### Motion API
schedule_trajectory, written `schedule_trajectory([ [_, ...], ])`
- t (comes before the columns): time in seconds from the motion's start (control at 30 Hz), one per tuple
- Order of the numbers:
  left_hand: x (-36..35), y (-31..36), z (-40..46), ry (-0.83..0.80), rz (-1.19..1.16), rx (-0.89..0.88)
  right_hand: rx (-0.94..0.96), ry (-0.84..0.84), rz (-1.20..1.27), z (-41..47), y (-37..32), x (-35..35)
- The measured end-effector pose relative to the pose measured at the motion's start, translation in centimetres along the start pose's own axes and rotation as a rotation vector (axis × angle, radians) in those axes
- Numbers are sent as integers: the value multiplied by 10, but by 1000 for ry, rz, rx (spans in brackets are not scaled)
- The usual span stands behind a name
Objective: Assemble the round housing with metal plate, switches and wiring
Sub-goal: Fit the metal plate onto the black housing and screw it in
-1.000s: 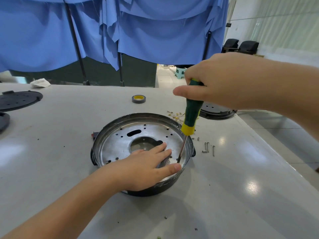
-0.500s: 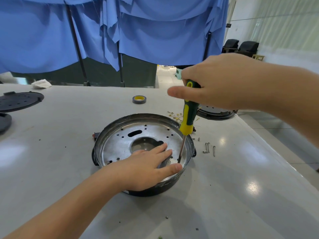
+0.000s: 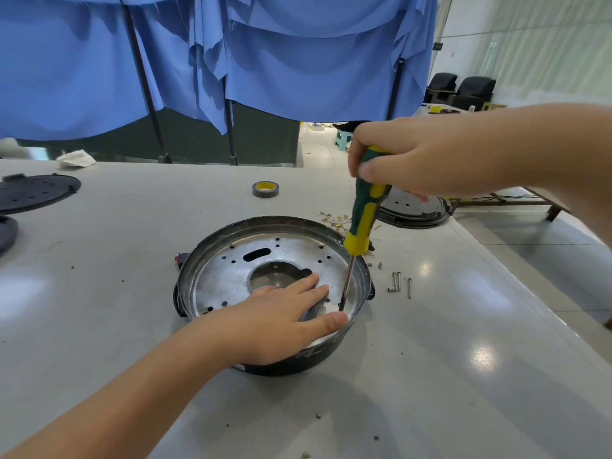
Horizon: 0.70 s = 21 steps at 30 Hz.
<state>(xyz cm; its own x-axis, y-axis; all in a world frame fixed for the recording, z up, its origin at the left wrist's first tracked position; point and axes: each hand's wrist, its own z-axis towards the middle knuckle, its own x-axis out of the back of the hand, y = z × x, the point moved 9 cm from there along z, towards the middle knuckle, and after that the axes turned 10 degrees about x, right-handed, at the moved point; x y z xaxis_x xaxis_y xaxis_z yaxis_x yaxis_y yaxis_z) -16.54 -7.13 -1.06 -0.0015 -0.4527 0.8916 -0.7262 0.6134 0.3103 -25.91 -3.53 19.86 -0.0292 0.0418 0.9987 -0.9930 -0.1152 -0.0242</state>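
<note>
The round dark housing (image 3: 275, 366) sits mid-table, its perforated silver metal plate (image 3: 228, 276) already seated. The left hand (image 3: 281, 321) presses flat on it; the right hand (image 3: 414, 160) clenches a green-and-yellow screwdriver (image 3: 362, 223) — fastening underway, loose screws (image 3: 399, 283) remaining, wiring unseen.

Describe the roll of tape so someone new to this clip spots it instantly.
Start at the round housing mid-table, then look beyond its far rim towards the blue curtains. The tape roll lies flat there alone: a small grey ring with a yellow core, unlike the larger black discs.
</note>
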Motion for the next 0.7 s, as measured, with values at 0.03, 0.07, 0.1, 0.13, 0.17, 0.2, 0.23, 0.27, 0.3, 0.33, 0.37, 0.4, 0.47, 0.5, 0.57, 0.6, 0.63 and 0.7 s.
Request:
schedule_trajectory([
  [0.03, 0, 0, 0, 1, -1, 0, 34, 31, -70, 3, -2, 2],
  [0.07, 1, 1, -1, 2, 2, -1, 52, 63, -177, 4, -4, 5],
  [0.1, 1, 1, -1, 3, 5, -2, 49, 80, -264, 6, -3, 6],
  [0.13, 1, 2, -1, 2, 7, -3, 32, 72, -291, 6, -1, 6],
  [0.17, 1, 2, -1, 2, 8, -3, 4, 37, -254, 5, 2, 3],
  [0.2, 1, 2, -1, 1, 8, -4, -34, -1, -168, 4, 5, -1],
  [0.23, 1, 2, -1, 0, 10, -5, -63, -22, -79, 3, 8, -3],
  [0.27, 0, 2, -1, -1, 13, -5, -79, -30, -18, 2, 9, -4],
  [0.3, 0, 2, -1, -2, 16, -4, -73, -23, -1, 2, 9, -3],
  [0.33, 0, 2, -1, -3, 17, -3, -51, -10, -31, 3, 7, -1],
  [0.37, 0, 2, -1, -4, 17, -4, -28, 9, -106, 5, 5, 1],
  [0.4, 0, 2, -1, -6, 18, -7, -16, 34, -201, 6, 4, 5],
  [0.47, 0, 3, -1, -12, 21, -8, -4, 68, -317, 9, 5, 7],
  [0.5, -1, 3, -2, -18, 23, -4, 7, 62, -290, 9, 5, 4],
  [0.57, 0, 2, -2, -23, 28, 0, 40, 61, -84, 8, 2, -1],
  [0.6, 0, 2, -2, -22, 33, -1, 54, 70, 30, 7, 0, -2],
  [0.63, 0, 2, -1, -20, 36, -5, 67, 83, 113, 6, -2, -1],
  [0.7, 0, 2, 0, -13, 33, -11, 95, 96, 125, 4, -9, 2],
])
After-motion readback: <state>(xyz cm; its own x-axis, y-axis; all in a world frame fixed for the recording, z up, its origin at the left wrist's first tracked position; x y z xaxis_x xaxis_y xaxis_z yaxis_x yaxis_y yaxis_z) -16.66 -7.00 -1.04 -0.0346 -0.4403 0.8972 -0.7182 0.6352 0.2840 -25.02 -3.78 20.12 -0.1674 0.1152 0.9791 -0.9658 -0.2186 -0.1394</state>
